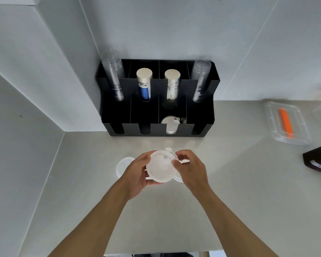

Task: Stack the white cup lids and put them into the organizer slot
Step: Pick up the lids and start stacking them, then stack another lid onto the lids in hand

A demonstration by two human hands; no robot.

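Both hands hold white cup lids (160, 167) above the counter, in front of the black organizer (200, 112). My left hand (137, 173) cups the lids from the left and below. My right hand (190, 169) pinches their right rim near the small tab. Another white lid (121, 166) lies flat on the counter to the left, partly hidden by my left hand. A sliver of one more lid (179, 179) shows under my right hand. Several lids (170, 124) stand in the organizer's third front slot.
The organizer's back row holds clear cup stacks (114, 76) at both ends and two paper cup stacks (144, 84) in the middle. A clear lidded box with an orange item (286, 123) and a dark package (318, 160) sit on the counter at right. Walls close in at the left.
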